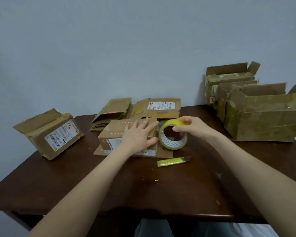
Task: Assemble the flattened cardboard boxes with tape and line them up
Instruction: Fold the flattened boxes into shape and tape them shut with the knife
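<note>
A small cardboard box [115, 134] lies on its side in the middle of the dark wooden table [126, 189]. My left hand [138, 135] presses flat on its top with straight fingers. Just right of the box, my right hand [190, 127] grips a roll of yellowish clear tape [173, 136] by its upper rim, and a strip of tape runs from the roll to the box's right end. A stack of flattened boxes [113, 113] lies behind, with another flattened box [161, 108] beside it.
A yellow utility knife [173, 161] lies on the table in front of the tape. A taped box [51, 134] sits tilted at the left. Three assembled open boxes [263, 117] stand at the right back, by the wall.
</note>
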`<state>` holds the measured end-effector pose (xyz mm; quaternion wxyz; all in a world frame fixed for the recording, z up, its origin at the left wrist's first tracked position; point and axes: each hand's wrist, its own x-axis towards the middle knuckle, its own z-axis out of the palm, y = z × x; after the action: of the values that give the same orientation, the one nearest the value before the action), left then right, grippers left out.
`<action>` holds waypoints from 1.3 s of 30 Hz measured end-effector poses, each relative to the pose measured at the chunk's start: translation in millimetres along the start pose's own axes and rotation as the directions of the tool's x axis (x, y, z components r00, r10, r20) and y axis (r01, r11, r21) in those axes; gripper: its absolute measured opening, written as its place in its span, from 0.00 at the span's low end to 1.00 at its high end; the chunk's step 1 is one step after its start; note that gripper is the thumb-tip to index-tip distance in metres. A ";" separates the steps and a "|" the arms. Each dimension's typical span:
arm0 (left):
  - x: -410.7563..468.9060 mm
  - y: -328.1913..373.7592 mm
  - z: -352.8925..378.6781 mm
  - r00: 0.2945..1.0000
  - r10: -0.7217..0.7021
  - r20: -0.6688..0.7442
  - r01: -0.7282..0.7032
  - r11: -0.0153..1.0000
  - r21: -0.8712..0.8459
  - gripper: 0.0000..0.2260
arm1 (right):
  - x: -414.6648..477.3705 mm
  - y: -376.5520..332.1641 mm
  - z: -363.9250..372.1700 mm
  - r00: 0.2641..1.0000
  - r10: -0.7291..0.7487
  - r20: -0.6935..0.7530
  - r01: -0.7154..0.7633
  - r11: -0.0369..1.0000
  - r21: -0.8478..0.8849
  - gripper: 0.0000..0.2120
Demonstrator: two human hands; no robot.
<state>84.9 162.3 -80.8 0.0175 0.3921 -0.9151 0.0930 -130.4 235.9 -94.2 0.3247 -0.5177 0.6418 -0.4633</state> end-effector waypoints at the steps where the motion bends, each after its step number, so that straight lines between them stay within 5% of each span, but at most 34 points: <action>1: 0.0 -4.8 1.1 1.000 0.007 0.001 -0.007 1.000 -0.001 0.29 | 0.1 -0.4 1.0 1.000 -0.014 -0.011 0.014 1.000 0.002 0.21; 7: -0.6 -28.3 7.8 0.999 0.032 -0.019 -0.032 0.999 -0.009 0.29 | -3.9 -9.0 0.0 0.997 -0.073 0.028 0.078 0.957 -0.280 0.23; 15: -8.9 -27.7 11.2 0.992 0.055 -0.115 -0.062 0.996 -0.058 0.27 | -5.3 -4.0 1.4 0.999 -0.045 0.006 0.044 0.944 -0.326 0.31; 20: -14.0 -23.5 9.1 0.990 0.074 -0.123 -0.081 0.995 -0.056 0.24 | -19.9 7.1 -2.2 0.999 -0.041 -0.032 0.038 0.995 -0.096 0.17; 23: -18.0 -25.0 9.1 0.992 0.060 -0.112 -0.069 0.995 -0.074 0.25 | -18.3 5.1 -0.2 0.997 -0.060 -0.050 0.050 0.983 -0.175 0.16; 28: -23.0 -20.1 5.5 0.996 -0.015 -0.092 0.009 0.997 -0.071 0.25 | -17.9 -4.5 2.0 0.999 -0.024 -0.044 0.008 0.949 -0.316 0.29; 31: -34.2 -0.2 -2.3 0.975 0.009 -0.221 -0.031 0.995 -0.097 0.24 | -21.5 -10.2 3.0 0.998 -0.034 -0.046 0.015 0.929 -0.369 0.32; 34: -48.4 33.1 -6.1 0.845 0.271 -0.461 -0.300 0.954 0.013 0.10 | -23.0 -13.7 5.3 0.998 -0.047 -0.035 0.027 0.903 -0.428 0.32; 36: -53.5 54.9 -2.9 0.871 0.316 -0.375 -0.339 0.941 0.004 0.08 | -24.0 -15.8 6.0 0.999 -0.040 -0.026 0.024 0.898 -0.439 0.32; 39: -52.3 72.9 16.1 0.970 0.219 -0.104 -0.225 0.973 -0.047 0.17 | -25.0 -16.2 4.8 0.999 -0.021 -0.031 0.006 0.907 -0.422 0.32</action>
<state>69.2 246.0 -113.5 0.0633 0.2816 -0.9535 0.0865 -114.0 258.2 -82.4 0.1906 -0.5719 0.7287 -0.3249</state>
